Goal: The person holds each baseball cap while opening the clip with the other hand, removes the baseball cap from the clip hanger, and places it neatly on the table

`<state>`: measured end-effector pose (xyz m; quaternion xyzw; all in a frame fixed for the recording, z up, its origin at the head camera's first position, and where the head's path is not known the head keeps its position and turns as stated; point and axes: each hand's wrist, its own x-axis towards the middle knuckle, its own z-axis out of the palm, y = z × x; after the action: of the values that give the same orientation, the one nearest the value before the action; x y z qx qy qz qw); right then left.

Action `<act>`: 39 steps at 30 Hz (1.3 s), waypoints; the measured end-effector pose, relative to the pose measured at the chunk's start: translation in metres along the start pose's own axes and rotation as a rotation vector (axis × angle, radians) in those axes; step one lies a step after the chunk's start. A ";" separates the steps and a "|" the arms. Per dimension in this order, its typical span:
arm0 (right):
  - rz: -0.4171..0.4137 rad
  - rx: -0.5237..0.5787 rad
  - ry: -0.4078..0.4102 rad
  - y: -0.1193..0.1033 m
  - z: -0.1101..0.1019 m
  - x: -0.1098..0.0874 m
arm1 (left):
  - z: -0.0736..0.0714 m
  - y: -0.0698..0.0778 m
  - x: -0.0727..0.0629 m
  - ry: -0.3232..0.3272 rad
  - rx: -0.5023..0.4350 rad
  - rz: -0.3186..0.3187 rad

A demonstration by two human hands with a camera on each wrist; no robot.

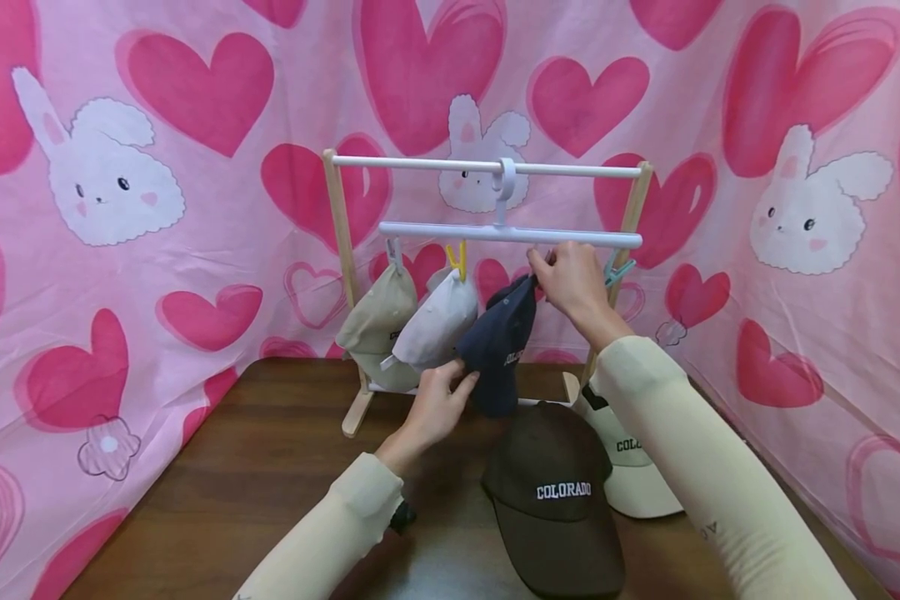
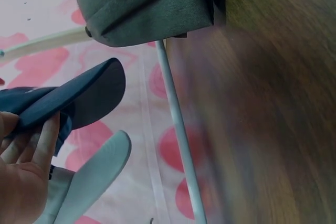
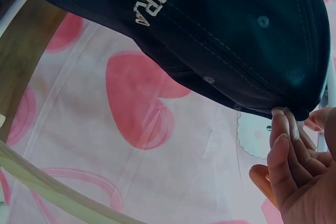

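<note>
Steeply aslant lengthwise — navy cap (image 1: 497,329), brim (image 1: 498,395) downward — in the pinch of both hands (image 1: 437,407) (image 1: 574,285).

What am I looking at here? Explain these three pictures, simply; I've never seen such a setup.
There is no machine, just a person's bare hands. The wide picture is taken from the head, the other two from the left and right wrists. The left hand holds a navy cap by its brim; the right hand grips its top, near a hanging bar. Beige and white caps hang there by clips. On the table lie a brown cap and a cream cap.
</note>
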<state>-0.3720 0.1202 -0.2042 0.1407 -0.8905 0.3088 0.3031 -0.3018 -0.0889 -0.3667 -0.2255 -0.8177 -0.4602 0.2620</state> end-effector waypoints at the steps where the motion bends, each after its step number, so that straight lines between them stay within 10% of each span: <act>1: -0.001 0.001 0.000 0.000 0.001 0.000 | -0.001 0.000 0.000 0.005 -0.001 0.002; 39: -0.076 0.020 0.068 -0.001 0.004 -0.001 | -0.002 -0.004 -0.005 0.039 0.001 -0.024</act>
<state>-0.3726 0.1168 -0.2067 0.1670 -0.8706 0.3103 0.3434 -0.3000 -0.0931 -0.3717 -0.2068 -0.8154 -0.4670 0.2724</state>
